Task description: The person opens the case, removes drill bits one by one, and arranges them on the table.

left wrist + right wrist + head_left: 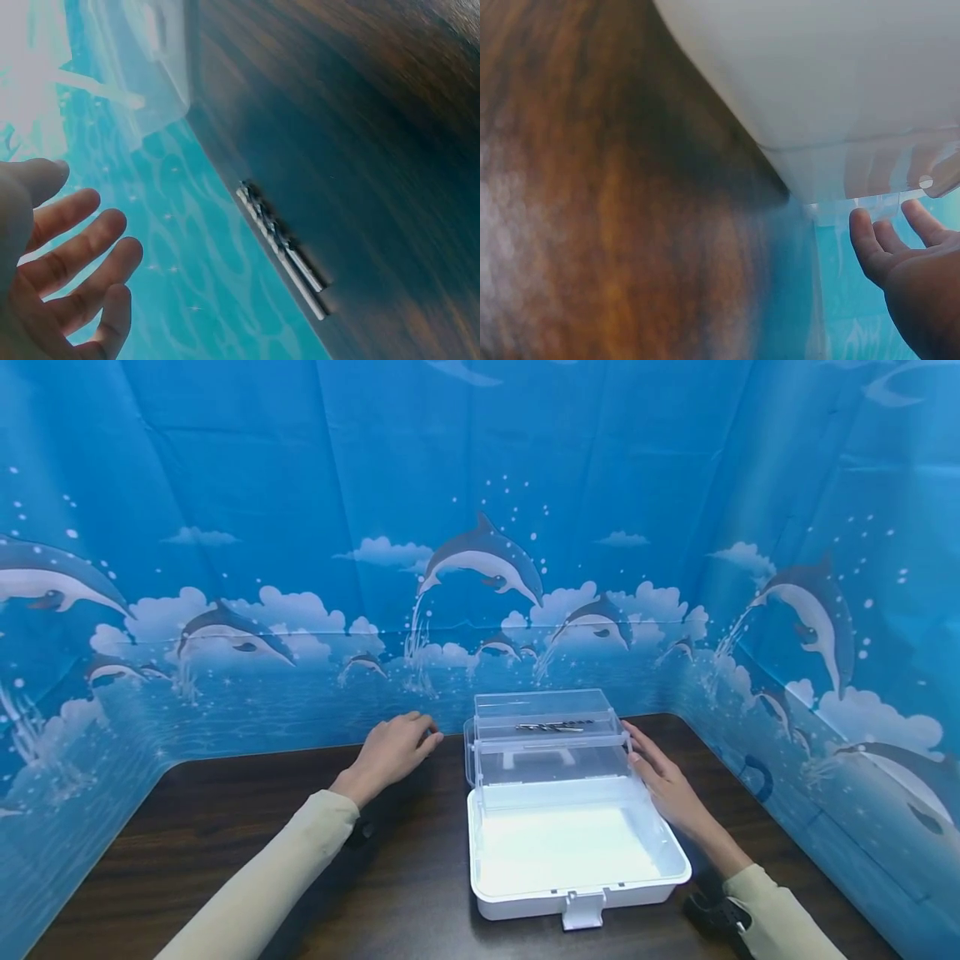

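A creased blue sheet (465,435) printed with leaping dolphins (486,547) and clouds (386,552) hangs along the back and both side edges of the dark wood-grain desk (202,810), whose far corners are rounded.

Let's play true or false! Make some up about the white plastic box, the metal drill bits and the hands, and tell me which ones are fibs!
1. The white plastic box stands open on the dark brown wood-grain table. True.
2. Twisty silver metal drill bits lie in the clear plastic tray. True.
3. The left hand is squeezing a drill bit. False: the left hand holds nothing.
4. Two more drill bits lie on the table, in the left wrist view. True.
5. The blue printed backdrop shows cats. False: the blue printed backdrop shows dolphins.
6. The right hand is left of the box. False: the right hand is at its right side.
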The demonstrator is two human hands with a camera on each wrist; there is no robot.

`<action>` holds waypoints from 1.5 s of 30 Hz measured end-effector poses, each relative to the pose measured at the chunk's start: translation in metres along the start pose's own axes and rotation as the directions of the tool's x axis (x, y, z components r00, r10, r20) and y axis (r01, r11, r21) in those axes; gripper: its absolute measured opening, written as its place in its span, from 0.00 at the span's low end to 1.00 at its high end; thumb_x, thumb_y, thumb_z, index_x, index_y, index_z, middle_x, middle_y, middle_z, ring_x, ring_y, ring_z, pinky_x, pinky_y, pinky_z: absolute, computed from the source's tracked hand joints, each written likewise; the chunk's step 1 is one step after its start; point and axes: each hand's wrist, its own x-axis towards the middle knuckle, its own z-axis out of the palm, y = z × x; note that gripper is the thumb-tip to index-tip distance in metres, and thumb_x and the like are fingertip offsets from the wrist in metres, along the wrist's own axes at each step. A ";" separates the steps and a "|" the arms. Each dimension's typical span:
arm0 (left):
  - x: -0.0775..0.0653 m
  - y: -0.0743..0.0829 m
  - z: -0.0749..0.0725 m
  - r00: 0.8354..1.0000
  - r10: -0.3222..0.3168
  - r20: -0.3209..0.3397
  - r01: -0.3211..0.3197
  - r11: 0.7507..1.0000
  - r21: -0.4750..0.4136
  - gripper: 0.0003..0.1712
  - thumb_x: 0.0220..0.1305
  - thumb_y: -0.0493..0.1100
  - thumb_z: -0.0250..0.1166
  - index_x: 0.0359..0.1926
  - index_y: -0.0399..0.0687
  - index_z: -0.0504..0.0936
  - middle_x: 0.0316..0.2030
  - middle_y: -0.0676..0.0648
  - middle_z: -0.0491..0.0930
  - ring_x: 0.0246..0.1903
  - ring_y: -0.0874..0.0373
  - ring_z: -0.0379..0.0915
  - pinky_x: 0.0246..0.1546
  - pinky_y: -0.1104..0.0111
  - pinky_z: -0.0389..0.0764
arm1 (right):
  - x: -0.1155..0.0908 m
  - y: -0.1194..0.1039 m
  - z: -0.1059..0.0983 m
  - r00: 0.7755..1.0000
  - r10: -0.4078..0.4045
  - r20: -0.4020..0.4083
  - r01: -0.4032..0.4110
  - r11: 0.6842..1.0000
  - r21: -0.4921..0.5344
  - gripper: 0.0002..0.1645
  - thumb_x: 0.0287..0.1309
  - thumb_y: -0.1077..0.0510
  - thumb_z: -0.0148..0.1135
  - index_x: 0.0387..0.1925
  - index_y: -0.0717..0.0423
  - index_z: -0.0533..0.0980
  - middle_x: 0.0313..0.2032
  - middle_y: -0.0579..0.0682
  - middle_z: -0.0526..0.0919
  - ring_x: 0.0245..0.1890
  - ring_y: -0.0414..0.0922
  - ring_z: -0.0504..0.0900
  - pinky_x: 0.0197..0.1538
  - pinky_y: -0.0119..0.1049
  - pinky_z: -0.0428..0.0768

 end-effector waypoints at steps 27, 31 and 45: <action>0.009 0.048 -0.010 0.965 0.103 -0.242 -0.134 0.984 -0.117 0.11 0.76 0.47 0.60 0.49 0.50 0.86 0.39 0.51 0.82 0.27 0.60 0.72 0.24 0.67 0.74 | -0.002 0.001 -0.003 1.000 0.003 -0.003 -0.003 1.000 -0.003 0.34 0.81 0.45 0.45 0.81 0.35 0.50 0.78 0.57 0.54 0.74 0.67 0.53 0.59 0.77 0.59; 0.014 0.057 -0.011 0.960 0.127 -0.251 -0.159 0.981 -0.115 0.11 0.76 0.47 0.60 0.49 0.50 0.86 0.39 0.52 0.81 0.28 0.60 0.73 0.25 0.67 0.74 | -0.002 0.001 -0.002 1.000 0.011 0.010 -0.011 1.000 0.012 0.35 0.81 0.45 0.45 0.81 0.34 0.50 0.77 0.59 0.54 0.74 0.68 0.53 0.59 0.75 0.61; 0.034 0.086 -0.012 0.969 0.174 -0.175 -0.199 0.970 -0.137 0.13 0.77 0.49 0.57 0.51 0.51 0.85 0.45 0.52 0.83 0.45 0.54 0.76 0.48 0.55 0.75 | 0.001 0.000 -0.004 1.000 -0.003 0.009 0.003 1.000 0.018 0.34 0.81 0.49 0.46 0.81 0.39 0.51 0.78 0.57 0.53 0.74 0.67 0.52 0.60 0.76 0.59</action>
